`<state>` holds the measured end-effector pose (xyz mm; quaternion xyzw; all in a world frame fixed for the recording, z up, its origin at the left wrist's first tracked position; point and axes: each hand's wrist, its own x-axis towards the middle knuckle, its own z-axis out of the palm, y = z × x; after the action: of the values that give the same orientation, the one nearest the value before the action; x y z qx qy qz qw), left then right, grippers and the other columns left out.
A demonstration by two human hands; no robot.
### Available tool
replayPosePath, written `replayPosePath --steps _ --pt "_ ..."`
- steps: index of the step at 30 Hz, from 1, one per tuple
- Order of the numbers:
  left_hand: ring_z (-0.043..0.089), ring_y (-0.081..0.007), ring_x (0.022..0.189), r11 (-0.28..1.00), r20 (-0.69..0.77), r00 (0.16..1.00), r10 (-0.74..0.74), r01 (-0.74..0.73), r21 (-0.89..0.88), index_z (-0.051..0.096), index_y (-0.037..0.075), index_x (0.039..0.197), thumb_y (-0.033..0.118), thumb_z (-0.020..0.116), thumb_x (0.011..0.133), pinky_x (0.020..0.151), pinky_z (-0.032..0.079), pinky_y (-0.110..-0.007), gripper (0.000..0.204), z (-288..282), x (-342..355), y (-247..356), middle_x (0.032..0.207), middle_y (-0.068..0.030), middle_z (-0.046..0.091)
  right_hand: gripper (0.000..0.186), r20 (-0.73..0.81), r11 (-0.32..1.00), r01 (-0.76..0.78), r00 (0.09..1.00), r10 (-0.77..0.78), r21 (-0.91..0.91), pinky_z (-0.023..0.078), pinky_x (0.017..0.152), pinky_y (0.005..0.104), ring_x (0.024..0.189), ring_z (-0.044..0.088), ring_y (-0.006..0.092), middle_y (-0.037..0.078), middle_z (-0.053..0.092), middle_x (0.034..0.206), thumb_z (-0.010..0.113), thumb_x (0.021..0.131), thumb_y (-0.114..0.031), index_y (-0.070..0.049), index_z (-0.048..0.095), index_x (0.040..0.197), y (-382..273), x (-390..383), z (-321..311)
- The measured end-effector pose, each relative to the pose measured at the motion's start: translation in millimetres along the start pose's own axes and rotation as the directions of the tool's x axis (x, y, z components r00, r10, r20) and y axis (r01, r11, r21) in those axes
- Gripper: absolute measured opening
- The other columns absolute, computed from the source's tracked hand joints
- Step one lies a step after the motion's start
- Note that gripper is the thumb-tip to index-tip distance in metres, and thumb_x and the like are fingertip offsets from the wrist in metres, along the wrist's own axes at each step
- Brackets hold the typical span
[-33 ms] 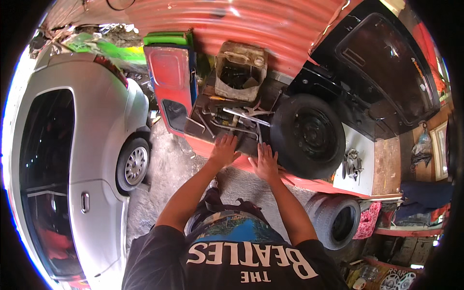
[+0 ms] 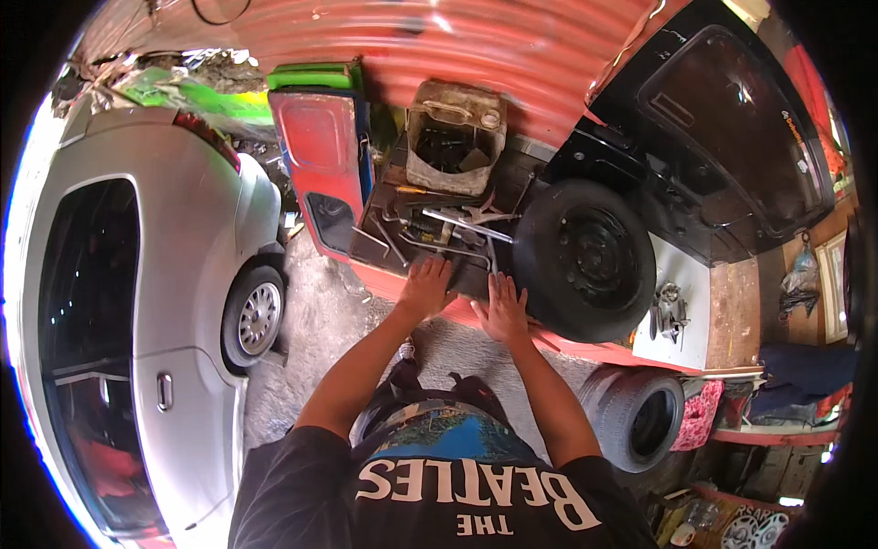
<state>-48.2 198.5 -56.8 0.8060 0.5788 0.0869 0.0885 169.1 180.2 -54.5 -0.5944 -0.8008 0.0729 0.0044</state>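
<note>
L hand (image 2: 425,287) + R hand (image 2: 502,309) both palm-down at front edge of the surface (image 2: 470,278) rn, fingers (image 2: 495,286) out straight, kinda wide. Silver bar (image 2: 468,225) is on it just past them, thin rod (image 2: 390,242) near L hand, blk tire (image 2: 541,261) just right of R hand.

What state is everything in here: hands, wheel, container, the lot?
Left hand: grip open, palm down, nothing visible in it
Right hand: grip open, palm down, nothing visible in it
Long metal bar: lying unheld
Cut container: open, partly filled
Wheel with black tyre: unmounted
Silver car door: looks shut
Plastic bag: hanging
</note>
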Motion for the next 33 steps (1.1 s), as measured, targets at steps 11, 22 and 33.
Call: replayPosePath --steps 11,22,33 --pt "0.039 -0.0311 0.136 0.996 0.188 0.98 0.069 -0.077 0.036 0.038 0.001 0.142 0.052 0.058 0.088 0.106 0.033 -0.048 0.077 22 98 -58 0.142 -0.0166 0.044 0.079 0.072 0.999 -0.046 0.996 0.048 -0.021 0.017 0.112 0.0643 0.143 0.024 0.0378 0.021 0.025 0.155 0.042 0.095 -0.057 -0.003 0.025 0.15 14 98 14" --pt "0.041 -0.0314 0.134 0.988 0.21 0.977 -0.043 0.011 0.153 0.04 0.003 0.14 0.051 0.063 0.084 0.104 0.037 -0.055 0.077 44 163 -87 0.14 -0.0156 0.047 0.079 -0.044 0.985 0.151 0.987 -0.155 -0.085 0.018 0.11 0.0661 0.144 0.021 0.0366 0.021 0.023 0.155 0.046 0.093 -0.057 -0.004 0.028 0.149 37 201 -20" --pt "0.05 -0.0304 0.123 0.987 0.331 0.942 -0.059 0.004 0.164 0.052 0.007 0.127 0.042 0.06 0.087 0.095 0.042 -0.053 0.054 60 172 -95 0.124 -0.0121 0.058 0.083 -0.062 0.988 0.149 0.987 -0.151 -0.047 0.017 0.109 0.069 0.143 0.024 0.0372 0.021 0.023 0.155 0.052 0.09 -0.057 -0.003 0.028 0.149 32 248 -28"
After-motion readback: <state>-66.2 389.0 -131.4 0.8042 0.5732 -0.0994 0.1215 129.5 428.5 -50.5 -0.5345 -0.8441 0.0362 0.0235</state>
